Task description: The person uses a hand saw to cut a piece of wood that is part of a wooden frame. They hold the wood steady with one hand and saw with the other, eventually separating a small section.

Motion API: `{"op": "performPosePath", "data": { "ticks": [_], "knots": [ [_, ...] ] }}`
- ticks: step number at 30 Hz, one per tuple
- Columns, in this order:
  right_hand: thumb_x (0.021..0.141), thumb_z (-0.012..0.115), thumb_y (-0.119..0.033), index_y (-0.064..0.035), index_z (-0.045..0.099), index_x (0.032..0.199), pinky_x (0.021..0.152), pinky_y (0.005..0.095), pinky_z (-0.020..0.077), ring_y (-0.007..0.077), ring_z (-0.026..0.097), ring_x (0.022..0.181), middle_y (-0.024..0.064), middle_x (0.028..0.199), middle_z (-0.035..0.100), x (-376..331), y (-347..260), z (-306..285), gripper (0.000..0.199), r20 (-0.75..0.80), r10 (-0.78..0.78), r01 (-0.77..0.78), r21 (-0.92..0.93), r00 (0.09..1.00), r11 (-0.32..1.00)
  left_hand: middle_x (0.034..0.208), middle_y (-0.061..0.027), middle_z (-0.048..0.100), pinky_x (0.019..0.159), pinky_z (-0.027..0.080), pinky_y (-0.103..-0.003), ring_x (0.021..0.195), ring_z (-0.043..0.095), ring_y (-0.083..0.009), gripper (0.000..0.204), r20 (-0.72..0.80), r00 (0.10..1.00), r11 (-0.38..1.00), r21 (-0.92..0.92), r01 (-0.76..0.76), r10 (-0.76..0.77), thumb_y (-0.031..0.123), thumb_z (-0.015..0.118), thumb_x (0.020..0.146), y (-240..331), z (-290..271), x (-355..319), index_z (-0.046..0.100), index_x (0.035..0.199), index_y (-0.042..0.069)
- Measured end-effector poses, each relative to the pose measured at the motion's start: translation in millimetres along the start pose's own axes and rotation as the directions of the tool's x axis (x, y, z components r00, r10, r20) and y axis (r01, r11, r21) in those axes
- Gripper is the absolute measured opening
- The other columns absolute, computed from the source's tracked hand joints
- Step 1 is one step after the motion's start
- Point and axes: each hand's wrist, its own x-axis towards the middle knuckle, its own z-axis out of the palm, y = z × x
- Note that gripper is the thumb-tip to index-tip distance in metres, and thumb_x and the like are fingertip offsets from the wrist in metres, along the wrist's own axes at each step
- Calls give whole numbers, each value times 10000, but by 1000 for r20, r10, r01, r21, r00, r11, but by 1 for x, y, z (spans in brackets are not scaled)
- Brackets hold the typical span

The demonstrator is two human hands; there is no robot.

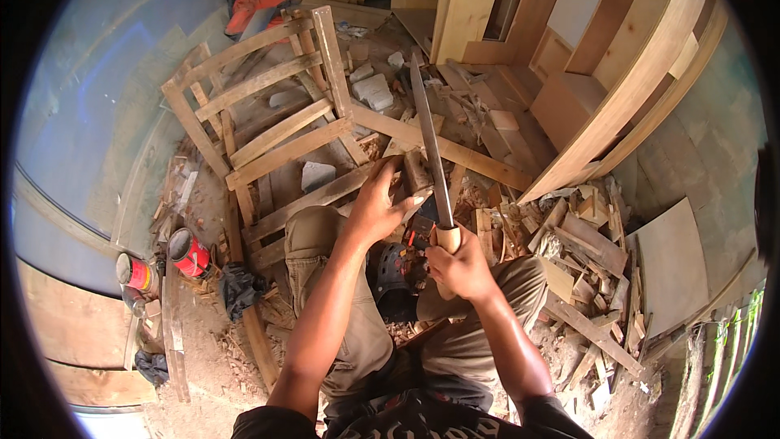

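My right hand [461, 267] is closed around the pale wooden handle of a long-bladed tool [431, 130]. Its narrow metal blade points up and away, tapering to a tip; whether the edge has teeth I cannot make out. Just left of the blade, my left hand [378, 202] is closed on a short brown wood block [418, 172], thumb on the near side and fingers partly hidden behind it. Under the hands, a wooden bar [317, 199] runs past my left knee. A dark clog [396, 268] shows between my legs.
A slatted wooden frame [280, 150] stands front left. Tall wooden cabinetry [585, 106] rises at the far right. Wood offcuts [589, 252] heap by my right knee. Two red cans [188, 256] and a black plastic bag [242, 289] lie left. White lumps [374, 92] sit beyond the hands.
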Motion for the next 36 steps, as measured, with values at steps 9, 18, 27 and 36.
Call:
{"op": "performPosePath", "data": {
  "ticks": [9,18,27,36],
  "knots": [
    [835,622,-36,-18,555,917,584,272,498,106,597,627,26,701,604,-28,-62,17,108,-166,-377,359,-126,911,925,1381,-222,512,1054,510,-411,1287,556,-344,655,26,1000,997,-72,12,-10,44,752,819,3,-5,-6,464,1400,-50],
    [832,628,-37,-23,557,862,543,323,452,133,534,576,29,670,556,-26,28,2,79,-262,-280,144,-439,924,887,1449,-240,491,1123,427,-462,1372,468,-406,749,82,996,987,159,22,-35,190,820,800,20,7,-12,463,1423,-23],
    [873,556,-8,-12,544,905,459,279,425,106,512,501,26,672,541,-57,-20,1,34,-35,44,-45,-33,998,998,1441,-239,498,1065,481,-432,1289,541,-412,697,33,999,986,160,-37,33,137,776,833,5,1,-36,461,1429,-40],
    [793,681,-26,21,563,1025,660,356,567,266,746,722,153,795,703,-55,-23,24,265,-188,-517,365,-514,835,776,1381,-238,520,1045,480,-457,1259,537,-441,676,25,999,988,150,-43,39,149,790,826,6,3,-34,473,1397,-25]
  ]
}}
